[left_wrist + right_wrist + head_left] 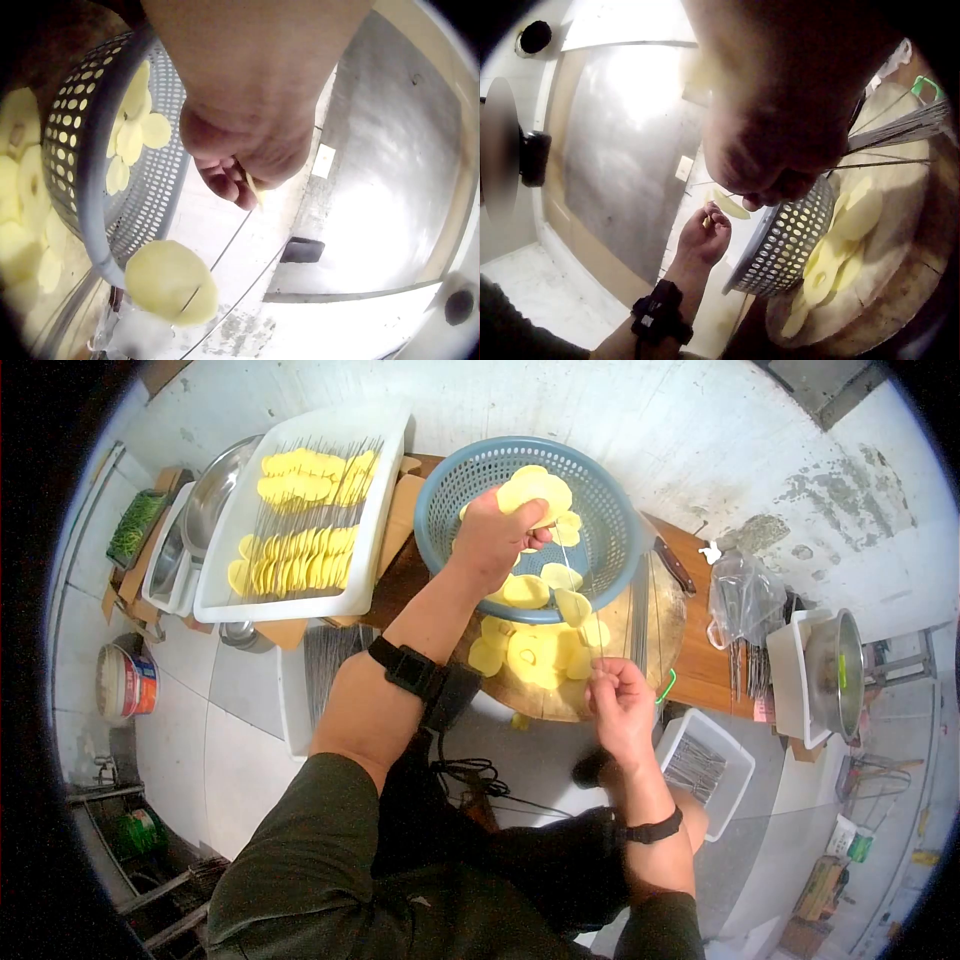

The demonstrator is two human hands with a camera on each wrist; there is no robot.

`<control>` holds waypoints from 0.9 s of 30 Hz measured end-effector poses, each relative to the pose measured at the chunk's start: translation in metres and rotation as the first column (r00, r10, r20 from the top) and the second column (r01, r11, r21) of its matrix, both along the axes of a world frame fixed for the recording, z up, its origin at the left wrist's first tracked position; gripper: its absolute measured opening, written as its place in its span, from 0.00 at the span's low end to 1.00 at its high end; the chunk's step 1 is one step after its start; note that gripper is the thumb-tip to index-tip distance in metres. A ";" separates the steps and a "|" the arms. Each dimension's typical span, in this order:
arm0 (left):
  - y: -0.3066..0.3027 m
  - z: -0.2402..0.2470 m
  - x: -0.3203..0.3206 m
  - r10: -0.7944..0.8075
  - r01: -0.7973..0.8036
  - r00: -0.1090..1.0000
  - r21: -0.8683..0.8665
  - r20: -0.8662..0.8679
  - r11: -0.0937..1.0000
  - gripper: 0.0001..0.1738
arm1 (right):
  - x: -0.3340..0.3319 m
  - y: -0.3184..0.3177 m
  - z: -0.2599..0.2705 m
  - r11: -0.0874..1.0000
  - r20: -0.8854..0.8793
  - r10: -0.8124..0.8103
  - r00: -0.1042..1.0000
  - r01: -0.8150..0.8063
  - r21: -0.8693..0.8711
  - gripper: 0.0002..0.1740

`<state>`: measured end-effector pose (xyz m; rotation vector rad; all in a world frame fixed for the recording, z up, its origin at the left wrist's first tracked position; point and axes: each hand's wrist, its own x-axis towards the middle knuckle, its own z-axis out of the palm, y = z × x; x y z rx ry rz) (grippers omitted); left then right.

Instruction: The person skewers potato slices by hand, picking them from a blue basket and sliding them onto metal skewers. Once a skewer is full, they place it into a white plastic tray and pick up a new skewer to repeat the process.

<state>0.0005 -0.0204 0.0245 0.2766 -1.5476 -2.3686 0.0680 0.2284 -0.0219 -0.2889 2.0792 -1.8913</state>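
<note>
Over the blue colander (440,550), my left hand (492,545) grips several thin yellow slices (535,490), which look like potato. In the left wrist view the same hand (247,142) has its fingers curled, with a slice edge showing between them. My right hand (622,705) pinches a thin metal skewer near the colander's front rim. One slice (573,608) is threaded on this skewer, between the two hands; the left wrist view shows the slice (169,281) pierced by it. More slices (525,592) lie inside the colander.
Loose slices (535,658) lie on a round wooden board (655,620), beside a bundle of bare skewers (640,600). A knife (675,567) lies behind. At left, a white tray (225,595) holds rows of skewered slices. A white bin (735,795) with skewers stands low at right.
</note>
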 end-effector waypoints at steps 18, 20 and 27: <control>0.013 -0.011 -0.004 0.019 -0.018 0.999 0.011 -0.027 1.000 0.18 | 0.005 -0.015 0.004 0.994 0.089 -0.078 0.993 0.084 -0.076 0.06; 0.012 -0.012 -0.004 0.006 -0.007 1.000 -0.034 -0.028 0.999 0.16 | 0.006 -0.015 0.004 0.995 0.087 -0.073 0.993 0.079 -0.067 0.06; 0.012 -0.012 -0.003 0.003 -0.003 1.000 -0.076 -0.008 0.997 0.12 | 0.007 -0.017 0.006 0.996 0.103 -0.077 0.992 0.081 -0.042 0.06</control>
